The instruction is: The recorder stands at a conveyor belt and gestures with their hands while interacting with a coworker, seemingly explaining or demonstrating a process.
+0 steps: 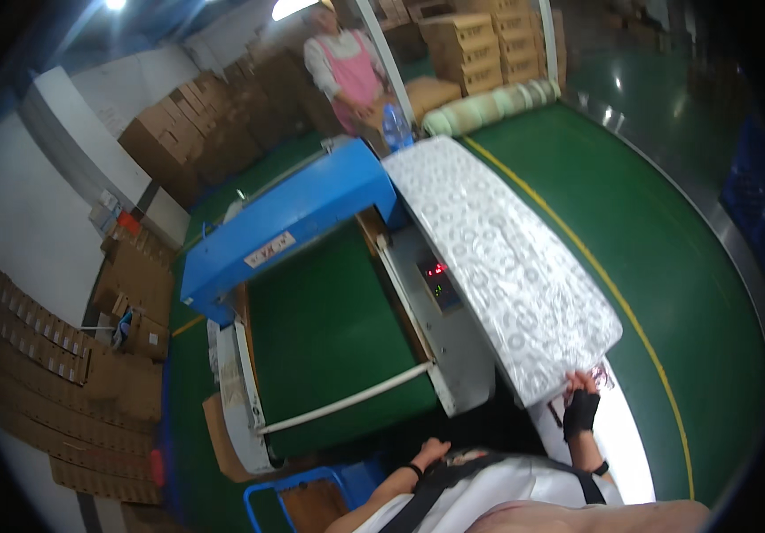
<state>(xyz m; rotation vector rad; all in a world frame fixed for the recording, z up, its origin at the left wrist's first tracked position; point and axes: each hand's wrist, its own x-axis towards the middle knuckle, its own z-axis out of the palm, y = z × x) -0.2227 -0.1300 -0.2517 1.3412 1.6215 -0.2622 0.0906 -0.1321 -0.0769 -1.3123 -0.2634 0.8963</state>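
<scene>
A long ironing board (511, 275) with a silver, ring-patterned cover lies slantwise on my right under shiny clear film. At its near end my right hand (582, 400), in a black fingerless glove, has its fingers closed on the edge. Partly beneath that end is a white board (618, 435) with a dark print. My left hand (431, 451) is close in front of my body with its fingers curled, and no object shows in it. It is nearest to the front end of a conveyor machine with a green belt (329, 338).
The machine's blue arch (293, 218) spans the belt, beside a lit control panel (440, 282). A blue-framed cart (311, 497) stands near my left arm. Beyond the machine are a water bottle (396, 127), a fabric roll (493, 108), stacked cartons (480, 53) and a person in a pink apron (356, 71).
</scene>
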